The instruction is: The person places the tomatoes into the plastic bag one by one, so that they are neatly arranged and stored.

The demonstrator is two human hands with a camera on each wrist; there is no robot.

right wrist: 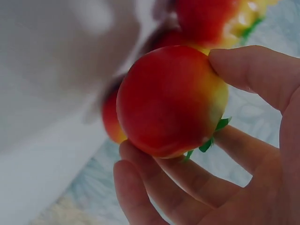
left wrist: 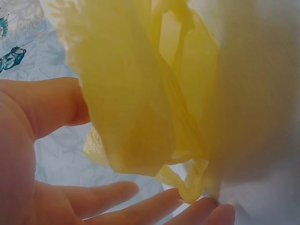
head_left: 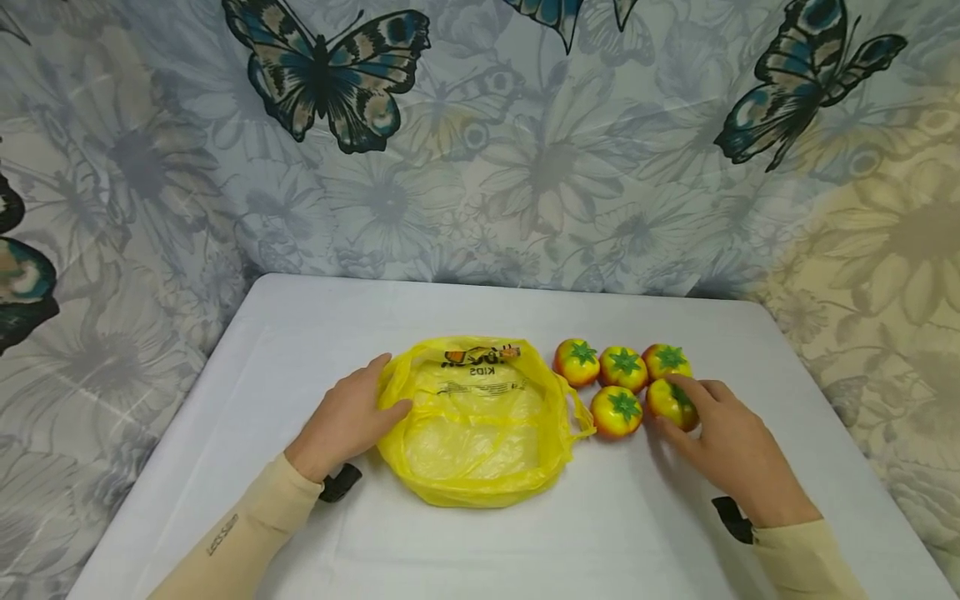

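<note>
A yellow plastic bag (head_left: 472,442) with dark print lies on the white table, its wide mouth facing up. At its left side is my left hand (head_left: 356,412), thumb against the rim and fingers spread along the outside. In the left wrist view the thumb meets the thin yellow plastic (left wrist: 126,93), while the other fingers extend below it. My right hand (head_left: 723,437) holds a red-and-yellow toy tomato (right wrist: 168,103) between thumb and fingers. That tomato has a green leafy top and is the nearest right one of a small group.
Several more toy tomatoes (head_left: 617,412) stand close together to the right of the bag. A bag handle loop (head_left: 579,412) reaches toward them. The white table (head_left: 450,550) ends at a wall covering (head_left: 480,183) with butterflies and flowers.
</note>
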